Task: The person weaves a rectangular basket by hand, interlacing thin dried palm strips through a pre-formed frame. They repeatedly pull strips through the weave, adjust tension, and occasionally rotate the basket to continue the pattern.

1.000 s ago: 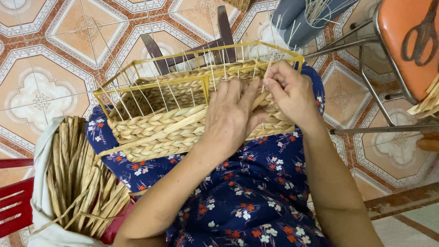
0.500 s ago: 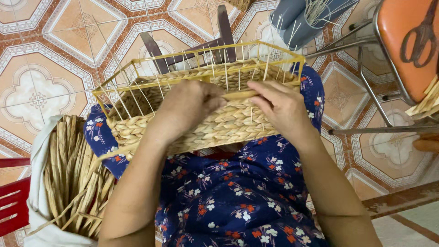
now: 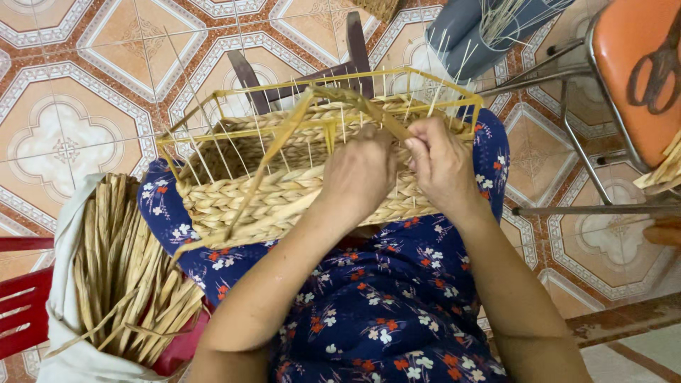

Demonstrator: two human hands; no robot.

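Head view: both hands [image 3: 401, 167] pinch a straw strand [image 3: 284, 152] against the woven basket [image 3: 248, 195].

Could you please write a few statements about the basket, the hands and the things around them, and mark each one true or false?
1. The basket rests on the person's lap. True.
2. Both hands, the left hand and the right hand, are at the basket's near wall. True.
3. The bundle of dried strips lies to the person's right. False: it lies to their left, in a white cloth.
4. The scissors are in the right hand. False: they lie on the orange chair seat.
5. The basket's yellow frame is fully covered by weaving. False: its upper part is bare.
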